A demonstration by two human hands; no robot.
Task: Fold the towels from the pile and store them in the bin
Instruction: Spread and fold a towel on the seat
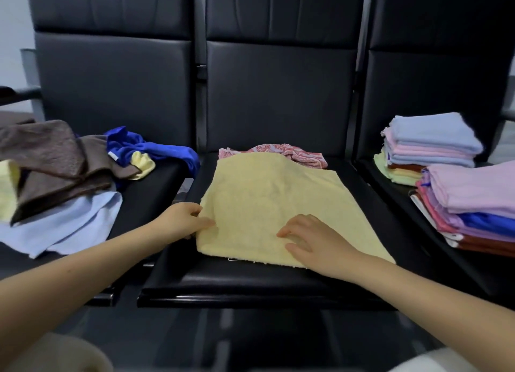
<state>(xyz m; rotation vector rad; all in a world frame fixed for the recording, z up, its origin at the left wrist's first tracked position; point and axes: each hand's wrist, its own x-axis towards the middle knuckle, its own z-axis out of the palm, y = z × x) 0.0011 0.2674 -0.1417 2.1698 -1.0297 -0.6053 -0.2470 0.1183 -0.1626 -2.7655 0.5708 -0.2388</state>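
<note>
A pale yellow towel (278,201) lies spread flat on the middle black seat (250,279). My left hand (184,218) pinches its near left edge between thumb and fingers. My right hand (312,238) rests palm down on the towel's near part, fingers spread. A red-and-white patterned towel (303,153) lies crumpled behind the yellow one, partly under its far edge. The unfolded pile (61,171) of brown, light blue, royal blue and yellow towels covers the left seat. No bin is in view.
Two stacks of folded towels stand on the right seat: a far one (429,146) topped light blue, a near one (473,201) topped pink. Black seat backs rise behind. Dark floor lies below the seat fronts.
</note>
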